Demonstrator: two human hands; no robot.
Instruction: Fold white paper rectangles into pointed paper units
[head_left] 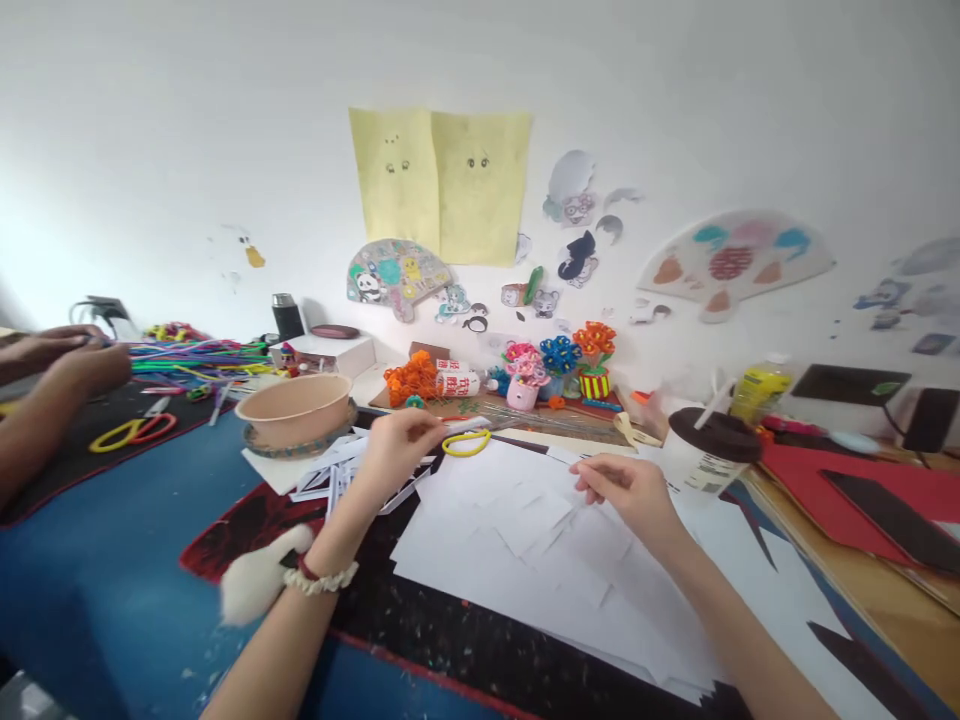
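Note:
My left hand (pixel 405 445) is closed in a pinch beside the yellow scissors handle (pixel 466 443). A small white strip (pixel 474 425) lies at its fingertips; whether they grip it is unclear. My right hand (pixel 626 492) is closed too, thumb and fingers pinched low over the paper; anything between them is too small to make out. Below both hands spreads a stack of white sheets (pixel 457 540), with several small cut pieces of white paper (pixel 536 510) scattered on top. White paper strips (pixel 330 478) are heaped left of my left wrist.
A beige bowl (pixel 296 400) stands at left. Another person's hands (pixel 82 365) work by colourful pipe cleaners (pixel 202 355) and orange-yellow scissors (pixel 135 430). Flower crafts (pixel 523 375) line the wall. A lidded cup (pixel 705 450) stands right, near a dark phone (pixel 892 515).

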